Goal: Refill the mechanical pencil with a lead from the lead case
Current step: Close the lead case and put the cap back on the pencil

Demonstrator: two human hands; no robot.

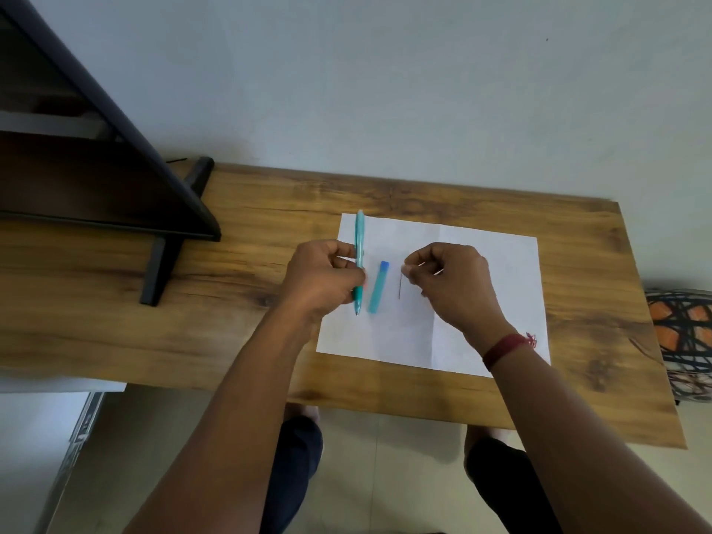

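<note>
Left hand (323, 275) gripping teal pencil (359, 260), right hand (454, 281) pinching thin lead (400, 289)

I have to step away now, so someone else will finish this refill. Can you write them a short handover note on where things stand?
Left hand: holds the teal pencil roughly upright over the paper, tip toward you.
Right hand: pinches a thin lead at its top end; the lead hangs down over the paper.
Lead case: lies on the paper between the two hands, blue cap on.
Done: one lead is out of the case.
Left: feed the lead into the pencil. Whether the pencil's end is already opened cannot be seen from here.
</note>
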